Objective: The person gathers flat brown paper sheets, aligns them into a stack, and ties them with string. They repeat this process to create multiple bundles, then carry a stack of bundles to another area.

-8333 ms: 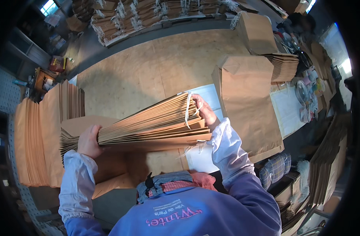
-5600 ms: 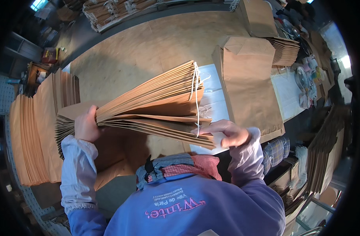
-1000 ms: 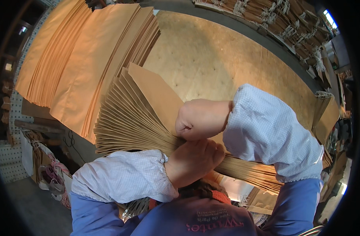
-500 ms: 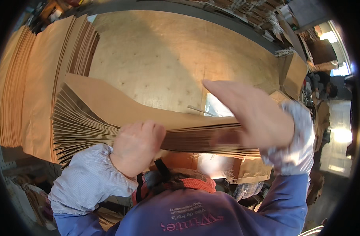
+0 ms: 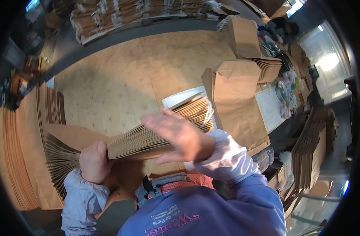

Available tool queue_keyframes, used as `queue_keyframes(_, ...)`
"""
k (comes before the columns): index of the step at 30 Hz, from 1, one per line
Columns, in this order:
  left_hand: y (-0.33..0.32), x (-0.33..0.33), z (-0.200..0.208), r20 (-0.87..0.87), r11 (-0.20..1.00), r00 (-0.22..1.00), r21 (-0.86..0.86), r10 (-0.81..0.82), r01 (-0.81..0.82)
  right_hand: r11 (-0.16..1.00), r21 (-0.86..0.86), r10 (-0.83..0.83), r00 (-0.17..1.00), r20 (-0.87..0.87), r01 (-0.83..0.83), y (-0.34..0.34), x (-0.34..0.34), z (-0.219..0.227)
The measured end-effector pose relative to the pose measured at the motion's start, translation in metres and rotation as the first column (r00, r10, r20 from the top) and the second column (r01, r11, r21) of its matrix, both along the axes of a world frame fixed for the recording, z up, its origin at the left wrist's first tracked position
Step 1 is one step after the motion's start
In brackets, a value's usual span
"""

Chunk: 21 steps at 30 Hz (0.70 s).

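Note:
A thick bundle of brown paper bags (image 5: 138, 141) lies across the near part of the plywood table (image 5: 109, 74). Its sheets fan apart at both ends. My left hand (image 5: 94, 162) is closed around the bundle left of its middle, pinching the layers together. Over the right half, my right hand (image 5: 182, 135) has its fingers stretched out and the thumb apart; it is slightly blurred, and I cannot tell whether the palm touches the bags. White cord handles (image 5: 208, 112) show at the bundle's right end, next to a white sheet (image 5: 176, 97).
Stacked flat brown bags (image 5: 26, 157) stand along the left side. To the right lie a large brown paper bag (image 5: 237, 98) and another folded bag (image 5: 243, 37). Corded bag bundles (image 5: 125, 15) line the far side; more bundles (image 5: 310, 153) sit at lower right.
My view has swung right. My right hand has moved left and lower over the bundle, whose right end now fans upward with its layers spread. My left hand keeps its grip.

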<state>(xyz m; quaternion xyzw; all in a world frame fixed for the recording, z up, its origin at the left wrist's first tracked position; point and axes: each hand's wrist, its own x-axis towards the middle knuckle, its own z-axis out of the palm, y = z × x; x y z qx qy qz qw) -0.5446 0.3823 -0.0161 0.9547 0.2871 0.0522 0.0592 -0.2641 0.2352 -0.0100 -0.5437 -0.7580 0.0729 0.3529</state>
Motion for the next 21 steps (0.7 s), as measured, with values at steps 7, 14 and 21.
queue_keyframes(7, -0.013, 0.004, 0.004, 0.029, 1.0, 1.0, 0.027, -0.002, 0.001, 0.929, -0.219, -0.299, 0.252, -0.921, 0.299, -0.044, 0.097, -0.068)
queue_keyframes(14, -0.019, 0.007, 0.006, 0.018, 0.997, 1.0, 0.075, 0.011, -0.012, 0.966, -0.237, -0.253, 0.196, -0.947, 0.104, -0.036, 0.083, -0.112)
queue_keyframes(21, -0.018, 0.006, 0.003, 0.015, 0.997, 0.999, 0.064, 0.039, -0.04, 0.853, -0.04, -0.439, 0.675, -0.593, 0.52, -0.076, 0.07, -0.048)
